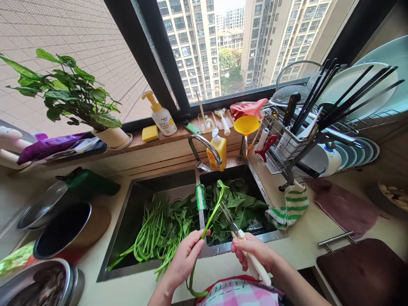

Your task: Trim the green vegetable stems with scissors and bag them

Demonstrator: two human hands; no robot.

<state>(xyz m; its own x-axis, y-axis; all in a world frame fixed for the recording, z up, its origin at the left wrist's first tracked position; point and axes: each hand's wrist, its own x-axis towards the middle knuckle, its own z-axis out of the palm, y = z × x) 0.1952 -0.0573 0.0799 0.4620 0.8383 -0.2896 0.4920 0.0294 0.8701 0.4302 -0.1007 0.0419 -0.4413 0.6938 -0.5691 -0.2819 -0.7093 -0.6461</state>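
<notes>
- Looking down over the double sink (204,250), I see my left hand (186,257) pinching a long green vegetable stalk (208,221) near its middle; the grip is clenched on it.
- The stalk rises from my fingers over the divider, its leafy tip above the right basin, while its lower end curls down toward the pink checked apron (237,293).
- My right hand (251,250) is wrapped around the pale handles of kitchen scissors (237,229), blades parted and pointing up just beside the stalk.
- The left basin holds a heap of bare green stems (149,233); the right basin holds loose leaves (242,208).
- A green-striped cloth (291,206) hangs over the sink's right edge on the bench (306,242).
- Yellow soap bottle (217,149) stands behind the tap (204,148).
</notes>
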